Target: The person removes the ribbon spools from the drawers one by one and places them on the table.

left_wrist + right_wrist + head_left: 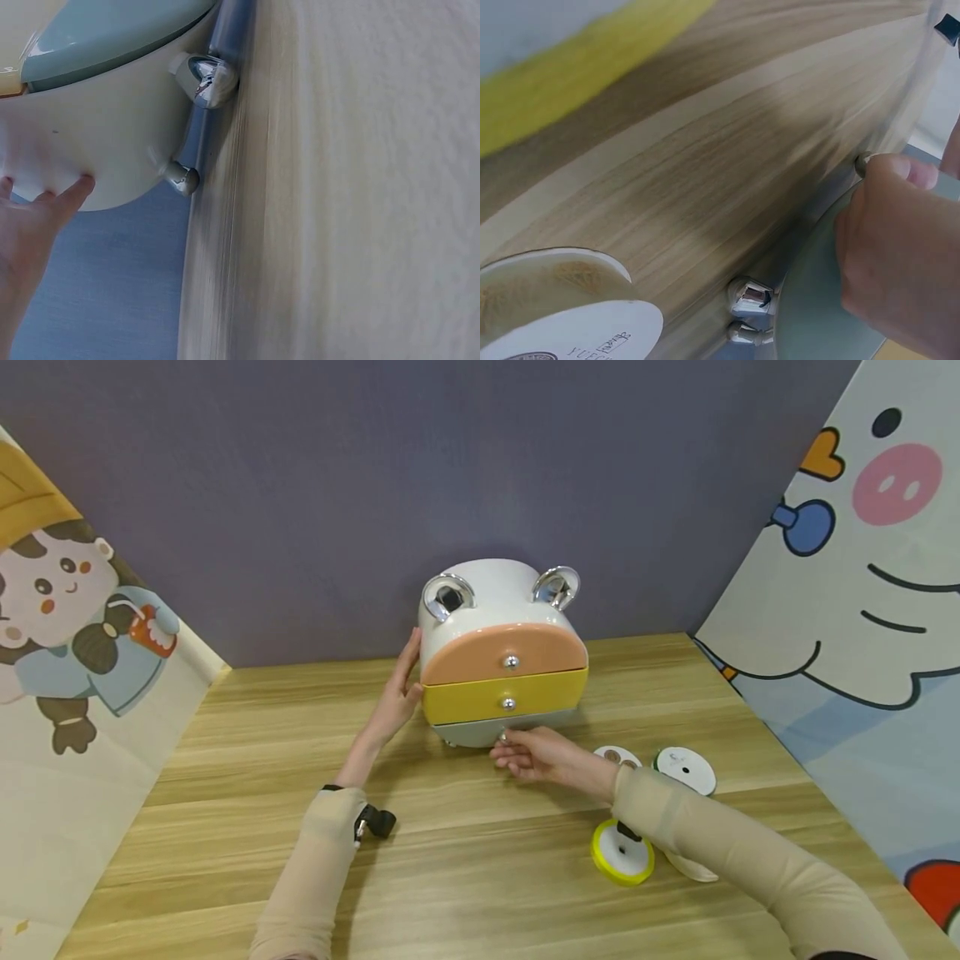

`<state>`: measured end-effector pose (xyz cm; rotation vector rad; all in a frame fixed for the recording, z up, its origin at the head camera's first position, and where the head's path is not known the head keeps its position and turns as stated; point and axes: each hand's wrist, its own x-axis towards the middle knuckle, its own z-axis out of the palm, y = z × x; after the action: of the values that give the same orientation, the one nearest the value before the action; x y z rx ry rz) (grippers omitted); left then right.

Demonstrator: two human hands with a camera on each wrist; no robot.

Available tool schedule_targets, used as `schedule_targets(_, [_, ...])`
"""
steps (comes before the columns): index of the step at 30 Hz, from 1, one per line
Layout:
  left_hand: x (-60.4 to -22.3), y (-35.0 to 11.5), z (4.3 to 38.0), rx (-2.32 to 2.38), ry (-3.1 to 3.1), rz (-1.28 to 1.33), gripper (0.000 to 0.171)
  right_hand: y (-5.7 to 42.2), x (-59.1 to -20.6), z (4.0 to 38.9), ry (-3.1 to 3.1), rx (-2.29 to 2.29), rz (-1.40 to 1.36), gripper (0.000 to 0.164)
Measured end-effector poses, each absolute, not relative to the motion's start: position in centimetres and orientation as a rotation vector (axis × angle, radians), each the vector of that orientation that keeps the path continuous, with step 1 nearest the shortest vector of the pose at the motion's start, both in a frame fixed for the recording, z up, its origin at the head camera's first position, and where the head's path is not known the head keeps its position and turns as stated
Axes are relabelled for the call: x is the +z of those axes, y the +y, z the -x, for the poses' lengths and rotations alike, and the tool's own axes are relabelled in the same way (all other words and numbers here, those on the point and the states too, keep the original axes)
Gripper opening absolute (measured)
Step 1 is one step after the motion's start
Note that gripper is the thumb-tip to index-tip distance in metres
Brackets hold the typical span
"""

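A white drawer box with silver ears stands at the back of the table. Its front has an orange top drawer, a yellow middle drawer and a grey-green bottom drawer, each with a silver knob. My right hand pinches the bottom drawer's knob between thumb and finger; in the right wrist view the hand covers this knob. With fingers extended, my left hand rests on the box's left side. The left wrist view shows its fingertips against the white wall.
Right of the box, several ribbon spools lie on the wooden table: a yellow one, a white-faced one with a green edge, others partly under my right forearm. A dark wall rises behind; printed panels stand on both sides.
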<state>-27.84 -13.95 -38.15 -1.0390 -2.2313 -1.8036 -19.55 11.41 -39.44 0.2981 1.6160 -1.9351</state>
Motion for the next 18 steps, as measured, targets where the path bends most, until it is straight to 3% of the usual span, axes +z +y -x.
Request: schedule_targets(18, [-37.71,-13.93,27.53,-1.817,-2.245,1.008,0.122,11.25,-39.15,20.32,1.633,-1.902,-0.308,0.038])
